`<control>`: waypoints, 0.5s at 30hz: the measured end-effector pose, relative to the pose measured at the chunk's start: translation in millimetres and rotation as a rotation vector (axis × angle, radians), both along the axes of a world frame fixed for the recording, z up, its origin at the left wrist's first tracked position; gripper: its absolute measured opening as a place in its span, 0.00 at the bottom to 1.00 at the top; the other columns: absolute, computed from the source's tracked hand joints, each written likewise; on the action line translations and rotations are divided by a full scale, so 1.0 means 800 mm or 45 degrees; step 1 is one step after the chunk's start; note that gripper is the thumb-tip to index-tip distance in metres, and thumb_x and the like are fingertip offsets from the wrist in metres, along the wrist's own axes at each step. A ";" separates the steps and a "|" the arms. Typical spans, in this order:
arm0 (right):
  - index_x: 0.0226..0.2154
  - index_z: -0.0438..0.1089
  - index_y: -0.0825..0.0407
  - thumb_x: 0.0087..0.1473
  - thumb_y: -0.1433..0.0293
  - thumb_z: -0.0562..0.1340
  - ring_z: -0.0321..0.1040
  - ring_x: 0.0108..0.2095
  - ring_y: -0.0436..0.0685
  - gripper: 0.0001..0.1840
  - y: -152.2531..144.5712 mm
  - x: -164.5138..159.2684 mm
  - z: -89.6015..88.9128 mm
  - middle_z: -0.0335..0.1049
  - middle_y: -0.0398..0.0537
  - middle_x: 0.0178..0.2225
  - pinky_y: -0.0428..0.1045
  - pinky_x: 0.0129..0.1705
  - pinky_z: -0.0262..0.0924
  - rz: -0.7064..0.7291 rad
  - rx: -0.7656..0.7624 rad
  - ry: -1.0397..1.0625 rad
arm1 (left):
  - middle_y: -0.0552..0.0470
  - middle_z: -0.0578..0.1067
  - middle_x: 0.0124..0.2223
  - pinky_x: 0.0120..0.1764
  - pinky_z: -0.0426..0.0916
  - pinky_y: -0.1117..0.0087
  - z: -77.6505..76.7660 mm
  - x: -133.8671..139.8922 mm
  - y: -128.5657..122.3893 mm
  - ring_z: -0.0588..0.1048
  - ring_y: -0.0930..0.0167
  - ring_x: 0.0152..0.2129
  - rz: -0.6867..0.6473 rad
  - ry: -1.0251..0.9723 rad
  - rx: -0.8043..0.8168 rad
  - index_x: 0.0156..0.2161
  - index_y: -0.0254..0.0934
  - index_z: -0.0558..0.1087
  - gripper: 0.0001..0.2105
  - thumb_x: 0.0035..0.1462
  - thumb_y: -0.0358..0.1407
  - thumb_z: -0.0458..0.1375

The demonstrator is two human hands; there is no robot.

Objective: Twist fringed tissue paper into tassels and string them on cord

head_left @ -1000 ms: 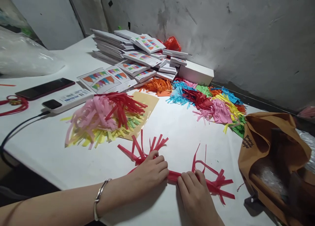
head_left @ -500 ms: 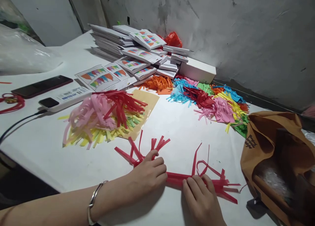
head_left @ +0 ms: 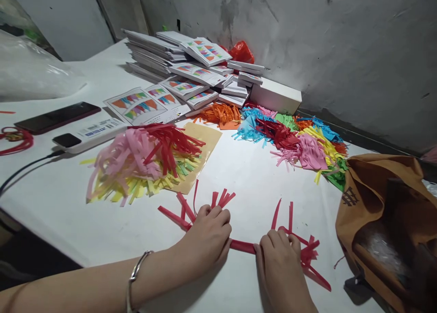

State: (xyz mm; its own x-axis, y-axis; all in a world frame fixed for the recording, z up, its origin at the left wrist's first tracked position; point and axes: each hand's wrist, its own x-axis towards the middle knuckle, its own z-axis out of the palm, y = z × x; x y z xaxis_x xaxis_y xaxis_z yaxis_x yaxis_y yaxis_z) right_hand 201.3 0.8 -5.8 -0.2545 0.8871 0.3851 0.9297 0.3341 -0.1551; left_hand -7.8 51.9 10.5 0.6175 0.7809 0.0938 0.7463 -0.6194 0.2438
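A red tissue-paper tassel (head_left: 243,246) lies across the table in front of me, its cut strips fanning out at both ends. My left hand (head_left: 210,235), with a silver bangle on the wrist, has its fingers curled round the tassel's left part. Near its right end my right hand (head_left: 282,263) grips it the same way. Between the hands the paper forms a narrow, tight band. Thumbs and fingertips are mostly hidden. Beyond my left hand lies a pile of pink, red and yellow fringed tissue (head_left: 136,158) on a tan sheet (head_left: 205,142).
Printed flat packs (head_left: 196,72) are stacked at the back beside a white box (head_left: 276,96). Bundles of coloured tassels (head_left: 283,135) line the wall side. An open brown bag (head_left: 378,176) stands at right. A phone (head_left: 58,117) and a cabled white device (head_left: 88,135) lie at left.
The red paper between my hands has gone from a wider, loose strip to a narrow, rolled band. Both hands have curled more tightly, and the strips at the right end have shifted.
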 end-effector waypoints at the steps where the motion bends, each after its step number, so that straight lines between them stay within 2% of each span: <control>1: 0.26 0.64 0.49 0.60 0.76 0.55 0.61 0.33 0.61 0.12 0.001 -0.001 0.002 0.66 0.45 0.28 0.61 0.44 0.49 -0.017 0.017 -0.014 | 0.48 0.74 0.35 0.41 0.57 0.56 -0.001 0.001 0.001 0.68 0.62 0.34 0.010 -0.003 -0.004 0.29 0.36 0.72 0.07 0.57 0.28 0.56; 4: 0.32 0.68 0.51 0.61 0.80 0.51 0.65 0.38 0.61 0.14 0.001 -0.005 0.005 0.71 0.49 0.33 0.64 0.50 0.49 0.013 0.157 0.027 | 0.50 0.74 0.36 0.42 0.57 0.57 -0.004 -0.003 0.004 0.68 0.64 0.35 -0.030 -0.092 0.012 0.31 0.37 0.72 0.05 0.57 0.26 0.56; 6: 0.37 0.69 0.53 0.62 0.82 0.50 0.66 0.39 0.60 0.15 0.000 -0.009 0.003 0.72 0.50 0.35 0.62 0.52 0.50 0.191 0.261 0.062 | 0.52 0.74 0.38 0.44 0.57 0.57 -0.003 -0.007 0.006 0.68 0.65 0.36 -0.133 -0.161 0.042 0.32 0.38 0.71 0.06 0.57 0.25 0.57; 9: 0.36 0.70 0.54 0.62 0.83 0.51 0.64 0.33 0.56 0.15 0.001 -0.015 -0.001 0.70 0.47 0.30 0.56 0.47 0.54 0.410 0.314 0.050 | 0.52 0.74 0.37 0.48 0.56 0.56 0.002 -0.013 0.008 0.68 0.65 0.37 -0.300 -0.178 0.090 0.31 0.39 0.71 0.06 0.58 0.26 0.59; 12: 0.32 0.68 0.52 0.63 0.82 0.53 0.61 0.29 0.53 0.14 0.001 -0.020 -0.002 0.67 0.43 0.27 0.52 0.43 0.53 0.348 0.251 0.182 | 0.52 0.74 0.37 0.52 0.54 0.53 0.004 -0.015 0.009 0.68 0.63 0.38 -0.387 -0.149 0.157 0.32 0.39 0.72 0.05 0.59 0.28 0.59; 15: 0.34 0.68 0.51 0.65 0.76 0.55 0.63 0.31 0.53 0.10 0.000 -0.024 -0.001 0.68 0.43 0.30 0.52 0.44 0.52 0.286 0.129 0.341 | 0.52 0.74 0.36 0.54 0.52 0.52 -0.001 -0.013 0.009 0.68 0.64 0.38 -0.437 -0.157 0.215 0.32 0.38 0.71 0.06 0.61 0.27 0.57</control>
